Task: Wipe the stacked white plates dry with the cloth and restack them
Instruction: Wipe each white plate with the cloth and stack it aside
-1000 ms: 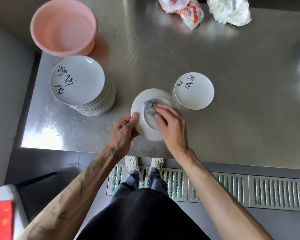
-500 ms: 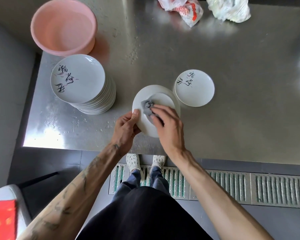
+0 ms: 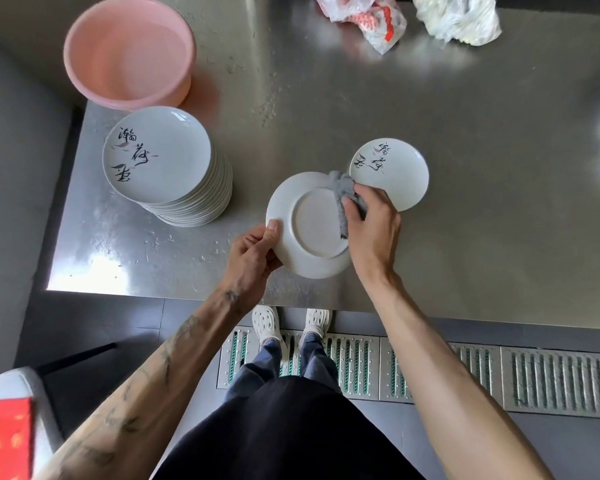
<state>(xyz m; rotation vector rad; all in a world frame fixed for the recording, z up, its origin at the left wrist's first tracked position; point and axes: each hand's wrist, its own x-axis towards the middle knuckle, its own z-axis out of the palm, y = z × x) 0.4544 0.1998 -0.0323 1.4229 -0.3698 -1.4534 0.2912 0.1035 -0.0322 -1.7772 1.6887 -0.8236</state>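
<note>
A white plate [image 3: 309, 233] is held underside up just above the near edge of the steel bench [image 3: 465, 237], its foot ring turned to the camera. The left hand [image 3: 253, 254] is closed on the plate's near-left rim, thumb laid on the underside. The right hand [image 3: 371, 230] is curled round a grey cloth [image 3: 343, 192], which is pressed against the far-right rim.

Half a second earlier the cloth was bunched inside the foot ring, toward its left. It is now carried across to the opposite edge, and the plate is turned flatter to the view. The wipe of the underside is judged to be near its end.

A single plate [image 3: 395, 174] lies face up just beyond the right hand and is taken to be the start of the dried pile. The tall stack [image 3: 187, 199] at the left is presumed not yet wiped.

Behind the stack a pink basin [image 3: 125, 102] is set partly over the bench's corner. No object is seen in it, and whether it holds water cannot be told. Two crumpled plastic bags [image 3: 364, 19] are left at the far edge, one showing red-orange contents, the other white; what they are cannot be made out.
</note>
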